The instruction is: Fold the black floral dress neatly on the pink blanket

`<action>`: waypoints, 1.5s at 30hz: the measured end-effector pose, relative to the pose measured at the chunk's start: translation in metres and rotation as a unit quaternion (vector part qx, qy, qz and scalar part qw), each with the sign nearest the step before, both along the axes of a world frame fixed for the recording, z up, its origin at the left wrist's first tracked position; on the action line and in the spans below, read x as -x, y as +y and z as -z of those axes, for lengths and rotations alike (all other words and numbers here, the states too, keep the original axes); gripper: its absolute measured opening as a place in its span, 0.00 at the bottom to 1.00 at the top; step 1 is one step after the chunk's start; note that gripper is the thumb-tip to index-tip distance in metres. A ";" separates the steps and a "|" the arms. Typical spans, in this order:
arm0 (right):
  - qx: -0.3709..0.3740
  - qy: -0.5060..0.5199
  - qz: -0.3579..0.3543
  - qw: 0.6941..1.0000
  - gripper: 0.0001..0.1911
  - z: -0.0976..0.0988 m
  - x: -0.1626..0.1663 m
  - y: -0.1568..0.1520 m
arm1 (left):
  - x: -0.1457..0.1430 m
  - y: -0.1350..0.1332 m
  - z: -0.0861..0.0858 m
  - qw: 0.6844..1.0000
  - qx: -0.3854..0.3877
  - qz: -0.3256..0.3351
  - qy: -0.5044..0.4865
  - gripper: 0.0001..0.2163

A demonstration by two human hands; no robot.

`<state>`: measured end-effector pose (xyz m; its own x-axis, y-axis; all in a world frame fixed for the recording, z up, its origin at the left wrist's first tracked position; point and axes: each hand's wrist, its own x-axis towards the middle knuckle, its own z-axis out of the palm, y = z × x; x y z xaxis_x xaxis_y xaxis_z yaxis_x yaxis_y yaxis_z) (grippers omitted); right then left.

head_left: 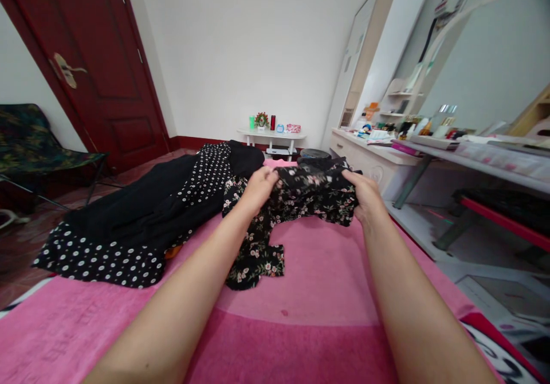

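Note:
Both arms reach forward over a pink bedspread (326, 263). Between them stretches a black floral garment (313, 192), its exact kind unclear. My left hand (261, 186) is closed on its left part, thumb on top. At its right end my right hand (363, 194) grips the cloth, fingers partly hidden. The part between the hands is lifted and slightly blurred, while a floral section hangs down to the left and lies on the bedspread. Left of it lies a black garment with white-dotted trim (141, 212), spread out flat.
A dark red door (86, 57) and a camouflage folding chair (38, 143) stand at left. Against the far wall is a small white table (275, 134) with cups and a flowerpot. A cluttered dressing table (382, 152) and a red-edged stool (502, 218) are at right.

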<state>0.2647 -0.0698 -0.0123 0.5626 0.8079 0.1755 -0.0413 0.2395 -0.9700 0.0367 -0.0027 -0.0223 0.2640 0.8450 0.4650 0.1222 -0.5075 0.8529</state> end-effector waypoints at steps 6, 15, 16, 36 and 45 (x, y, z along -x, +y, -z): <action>0.048 -0.153 -0.307 0.938 0.24 -0.009 0.025 -0.021 | 0.043 0.037 -0.008 0.947 0.053 -0.155 -0.276 0.10; 0.045 -0.380 -0.123 0.916 0.06 0.049 0.038 0.020 | 0.059 0.059 0.032 0.955 -0.066 -0.289 -0.014 0.11; 0.042 -0.384 -0.095 0.918 0.07 0.058 0.036 0.025 | 0.059 0.058 0.037 0.956 -0.072 -0.281 0.044 0.12; 0.158 -0.512 -0.069 0.842 0.17 0.092 0.034 0.032 | 0.012 0.010 0.049 0.818 -0.109 -0.192 0.530 0.21; 0.171 -0.492 -0.095 0.849 0.12 0.083 0.038 0.029 | 0.000 -0.006 0.049 0.836 -0.189 -0.127 0.500 0.20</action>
<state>0.2267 -0.0412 -0.0952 0.1334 0.9658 0.2221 0.8216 0.0176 -0.5698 0.0371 -0.0083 -0.0717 0.5144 0.7760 0.3649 0.8227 -0.5666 0.0451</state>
